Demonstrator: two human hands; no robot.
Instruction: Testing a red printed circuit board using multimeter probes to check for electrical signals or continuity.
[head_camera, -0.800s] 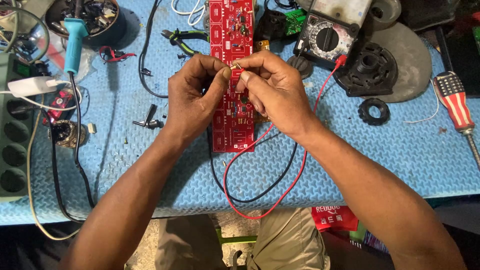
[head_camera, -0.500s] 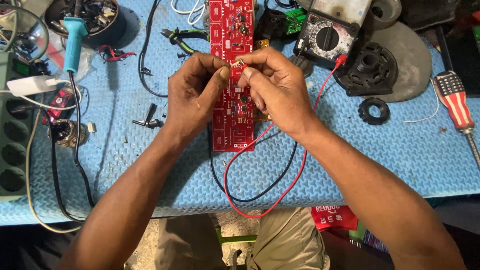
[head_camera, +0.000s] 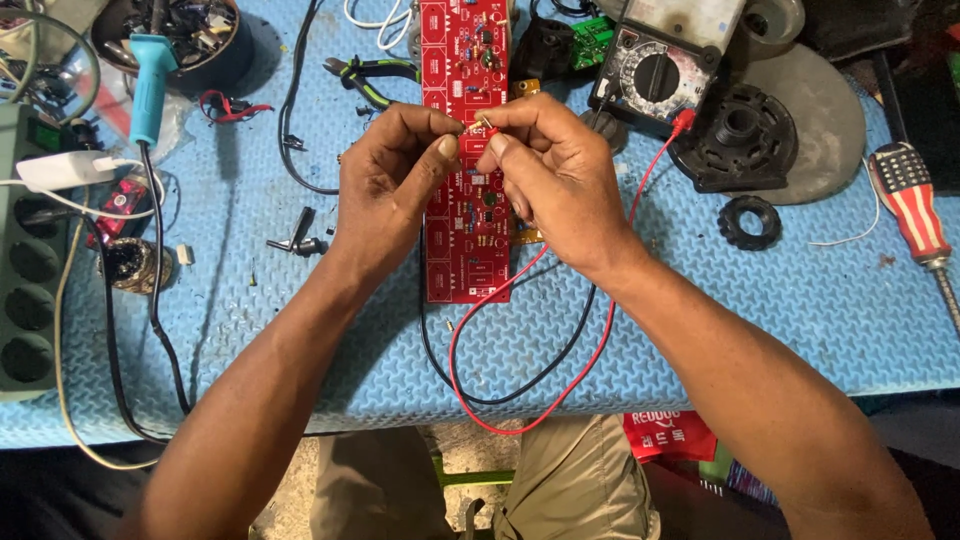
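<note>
My left hand (head_camera: 395, 185) and my right hand (head_camera: 545, 170) meet fingertip to fingertip over a long red circuit board (head_camera: 465, 215) lying on the blue foam mat (head_camera: 300, 330). Between the thumbs and forefingers of both hands I pinch a small component (head_camera: 480, 122) with thin metal leads, just above the board. A red test lead (head_camera: 520, 400) and a black test lead (head_camera: 540, 370) loop from under my right hand toward the mat's near edge. The red lead runs up to a multimeter (head_camera: 660, 70) at the back.
A soldering iron with a teal handle (head_camera: 150, 85) lies at the back left beside a grey socket strip (head_camera: 30, 270). Green-handled pliers (head_camera: 370, 75) sit left of the board. A screwdriver with a striped handle (head_camera: 915, 215), a black ring (head_camera: 750, 222) and a grey disc (head_camera: 790, 110) lie right.
</note>
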